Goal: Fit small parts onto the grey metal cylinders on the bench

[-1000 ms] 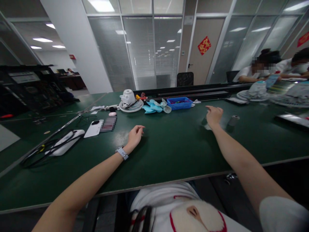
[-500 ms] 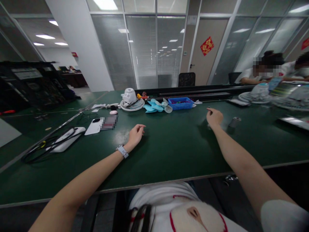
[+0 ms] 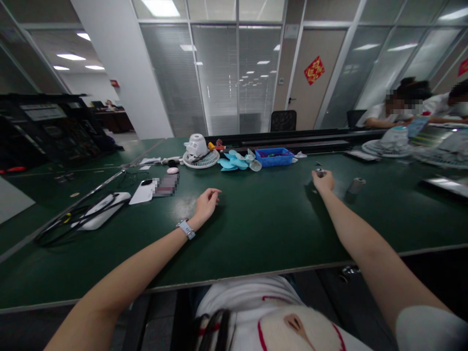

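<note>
My right hand [image 3: 323, 183] is at the right middle of the green table, its fingers closed around a small silver metal cylinder [image 3: 321, 172]; only the top shows above the grip. Just right of this hand, a similar grey metal cylinder [image 3: 356, 185] stands upright on the table. A tiny dark piece [image 3: 318, 164] lies beyond the fingertips. My left hand [image 3: 205, 204], with a watch [image 3: 186, 229] at the wrist, rests on the tabletop left of centre. Its fingers are loosely bent and slightly apart, with nothing visible in them.
Along the back lie a white fan body [image 3: 197, 151], light blue fan blades [image 3: 236, 160] and a blue bin [image 3: 274, 156]. Phones [image 3: 142, 191] and a white device with black cable [image 3: 104, 212] sit left. At far right, people [image 3: 387, 114] work beside other fan parts.
My right hand has shifted slightly left and turned, so the top of the silver cylinder now shows in its grip. My left hand stays in place.
</note>
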The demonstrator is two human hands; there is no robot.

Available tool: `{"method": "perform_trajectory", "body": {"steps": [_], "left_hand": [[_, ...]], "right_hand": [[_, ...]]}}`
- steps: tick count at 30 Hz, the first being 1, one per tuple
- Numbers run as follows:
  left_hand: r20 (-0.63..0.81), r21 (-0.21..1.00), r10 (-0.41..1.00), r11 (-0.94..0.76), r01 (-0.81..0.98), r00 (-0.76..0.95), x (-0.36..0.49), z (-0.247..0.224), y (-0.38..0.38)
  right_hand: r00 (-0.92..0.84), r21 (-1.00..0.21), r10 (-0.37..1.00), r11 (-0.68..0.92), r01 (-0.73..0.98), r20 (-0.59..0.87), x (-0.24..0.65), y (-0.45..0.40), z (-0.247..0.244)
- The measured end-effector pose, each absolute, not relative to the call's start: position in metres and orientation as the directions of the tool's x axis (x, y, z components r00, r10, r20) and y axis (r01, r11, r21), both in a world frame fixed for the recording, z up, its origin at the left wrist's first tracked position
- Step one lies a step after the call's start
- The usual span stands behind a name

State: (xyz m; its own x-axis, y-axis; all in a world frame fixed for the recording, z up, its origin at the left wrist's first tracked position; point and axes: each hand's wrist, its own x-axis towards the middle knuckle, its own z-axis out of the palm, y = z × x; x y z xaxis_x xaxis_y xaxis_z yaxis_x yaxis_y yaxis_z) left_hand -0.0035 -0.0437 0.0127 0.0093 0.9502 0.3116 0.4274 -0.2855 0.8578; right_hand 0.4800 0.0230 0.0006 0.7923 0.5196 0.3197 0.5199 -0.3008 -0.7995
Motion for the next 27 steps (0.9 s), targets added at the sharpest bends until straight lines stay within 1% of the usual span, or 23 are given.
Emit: {"method": "perform_trajectory", "body": {"steps": [8,19,27], "left_hand": [[0.295,0.864,0.955,-0.263,0.429,-0.007,-0.0017,0.0173,-0.0471],[0.302,0.86,0.953,-0.278,0.428,0.013,-0.0037,0.0125,-0.0434],[0.308,0.863,0.952,-0.282,0.42,0.008,-0.0035,0.0124,-0.0439]], "right_hand": [[0.79,-0.795,0.527,-0.311,0.521,0.312,0.4811,0.0242,-0.0011],[0.788,-0.782,0.533,-0.331,0.529,0.308,0.4778,0.0202,0.0027],[0.799,-0.781,0.535,-0.362,0.51,0.274,0.4769,0.0205,0.0048]]}}
